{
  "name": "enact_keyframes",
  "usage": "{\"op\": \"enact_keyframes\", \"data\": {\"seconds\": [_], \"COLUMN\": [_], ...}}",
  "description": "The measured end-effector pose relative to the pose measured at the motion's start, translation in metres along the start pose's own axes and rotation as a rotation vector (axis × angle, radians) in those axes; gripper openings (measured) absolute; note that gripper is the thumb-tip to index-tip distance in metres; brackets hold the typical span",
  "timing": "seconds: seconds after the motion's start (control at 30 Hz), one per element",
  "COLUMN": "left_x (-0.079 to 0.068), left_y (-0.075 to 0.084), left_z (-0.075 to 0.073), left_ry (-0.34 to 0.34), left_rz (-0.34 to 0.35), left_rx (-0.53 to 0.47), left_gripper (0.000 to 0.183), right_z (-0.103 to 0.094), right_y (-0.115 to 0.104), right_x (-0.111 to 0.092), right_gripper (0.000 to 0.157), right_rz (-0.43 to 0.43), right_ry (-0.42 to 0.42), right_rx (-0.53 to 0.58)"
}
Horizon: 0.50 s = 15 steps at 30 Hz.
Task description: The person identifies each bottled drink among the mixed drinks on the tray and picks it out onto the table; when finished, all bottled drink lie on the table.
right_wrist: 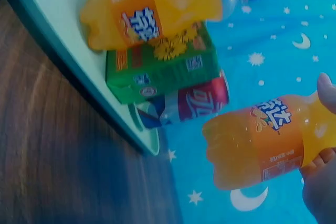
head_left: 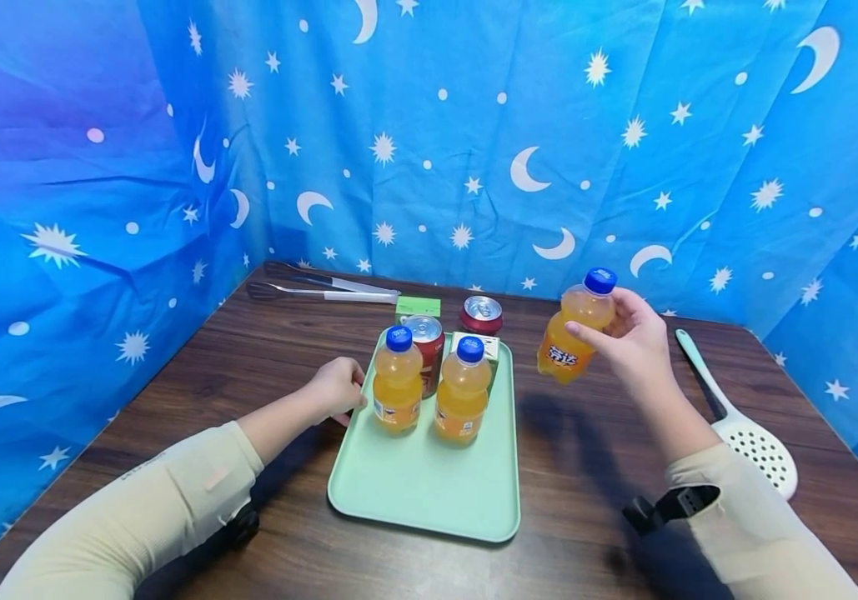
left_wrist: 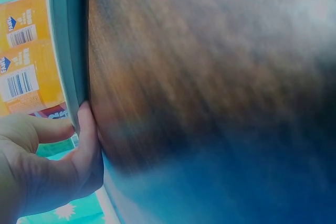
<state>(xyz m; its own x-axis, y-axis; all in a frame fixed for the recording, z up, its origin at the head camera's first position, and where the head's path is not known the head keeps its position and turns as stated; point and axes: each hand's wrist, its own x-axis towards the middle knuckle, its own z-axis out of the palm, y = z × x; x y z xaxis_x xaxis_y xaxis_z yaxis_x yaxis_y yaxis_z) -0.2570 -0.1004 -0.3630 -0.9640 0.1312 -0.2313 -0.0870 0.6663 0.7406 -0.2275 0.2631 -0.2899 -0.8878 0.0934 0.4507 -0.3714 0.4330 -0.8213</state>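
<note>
A pale green tray [head_left: 424, 500] sits on the dark wood table [head_left: 571, 508] between the hands; the left hand [head_left: 338, 387] pinches its left rim, thumb against fingers. To the tray's right, clear of the table, the right hand [head_left: 634, 337] is wrapped round the upper half of 1 orange Fanta bottle [head_left: 567, 354], tilted slightly. The hands are well apart.

2 more Fanta bottles, the left bottle [head_left: 397, 396] and the right bottle [head_left: 462, 404], stand upright on the tray, nearer the left hand than the right.

In the head view, the right bottle hides most of a green carton [head_left: 494, 358], while the left bottle partly covers a red can [head_left: 431, 354]. Behind that can, only the upper part of a light green box [head_left: 418, 308] shows. The held bottle's cap is cut off in the right wrist view, and the left wrist view is blurred over the table.

The right wrist view alone reveals the carton's yellow flowers and, beside it, the Coca-Cola can's [right_wrist: 202, 100] white lettering; the left wrist view alone makes 2 label barcodes distinct.
</note>
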Motion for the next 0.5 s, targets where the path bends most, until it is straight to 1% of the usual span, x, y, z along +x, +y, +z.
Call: {"op": "enact_keyframes", "data": {"seconds": [0.17,0.27,0.37,0.5], "left_x": [0.001,0.002,0.002,0.003], "left_y": [-0.001,-0.003,-0.004,-0.004], "left_z": [0.001,0.001,0.002,0.002], "left_ry": [0.002,0.004,0.006,0.009], "left_rz": [0.002,-0.001,0.0,0.009], "left_rx": [0.001,0.001,0.0,-0.004], "left_gripper": [0.027,0.028,0.028,0.028], "right_z": [-0.001,-0.001,-0.001,-0.003], "right_y": [0.013,0.021,0.029,0.037], "right_x": [0.009,0.013,0.015,0.018], "right_gripper": [0.054,0.055,0.053,0.048], "right_rz": [0.041,0.036,0.007,-0.021], "right_ry": [-0.042,-0.074,-0.101,-0.136], "right_rx": [0.005,0.018,0.061,0.161]}}
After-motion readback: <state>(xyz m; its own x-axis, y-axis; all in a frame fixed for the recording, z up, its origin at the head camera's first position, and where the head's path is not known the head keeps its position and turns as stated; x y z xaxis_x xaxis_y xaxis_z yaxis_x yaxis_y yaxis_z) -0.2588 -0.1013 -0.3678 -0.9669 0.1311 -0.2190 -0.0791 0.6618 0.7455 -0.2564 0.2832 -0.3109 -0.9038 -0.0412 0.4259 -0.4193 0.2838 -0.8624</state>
